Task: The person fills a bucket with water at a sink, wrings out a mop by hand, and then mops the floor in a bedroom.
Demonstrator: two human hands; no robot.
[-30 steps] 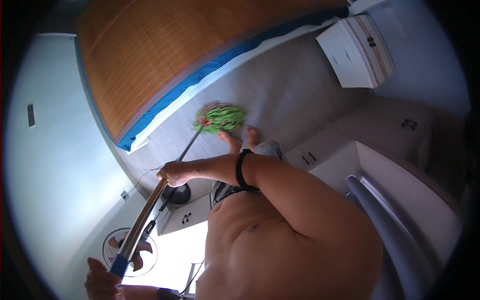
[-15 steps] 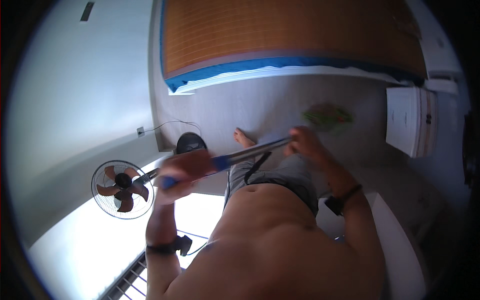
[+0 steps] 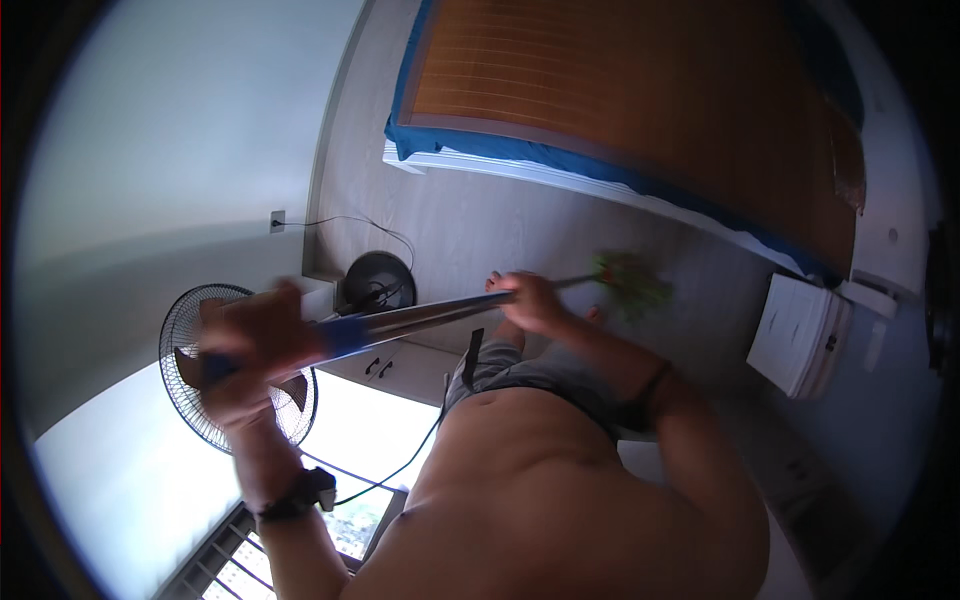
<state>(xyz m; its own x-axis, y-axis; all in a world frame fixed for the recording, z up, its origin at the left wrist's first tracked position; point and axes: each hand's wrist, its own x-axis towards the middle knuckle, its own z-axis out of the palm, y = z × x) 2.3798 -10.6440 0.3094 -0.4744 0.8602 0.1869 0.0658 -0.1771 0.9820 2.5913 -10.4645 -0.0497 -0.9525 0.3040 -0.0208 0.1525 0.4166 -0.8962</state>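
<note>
A mop with a silver pole (image 3: 430, 312) slants across in front of my body. My left hand (image 3: 255, 345), smeared by motion, is wrapped round the blue grip (image 3: 340, 336) at the pole's upper end. Farther down the pole, my right hand (image 3: 532, 304) is closed around the metal shaft. Past the right hand, the thin lower pole runs to a green mop head (image 3: 636, 284) with a bit of red at its joint. The strands are blurred and appear to lie on the floor, to the right of my feet.
A standing fan (image 3: 205, 300) is close behind my left hand, its round base (image 3: 380, 283) on the floor and its cord running to a wall socket (image 3: 277, 222). A bed (image 3: 560, 80) spans the far side. At right stands a white cabinet (image 3: 790, 330).
My view has turned, tilting the bed. Both hands have shifted left with the mop, the left one nearer the fan. More of the lower pole shows between my right hand and the mop head.
</note>
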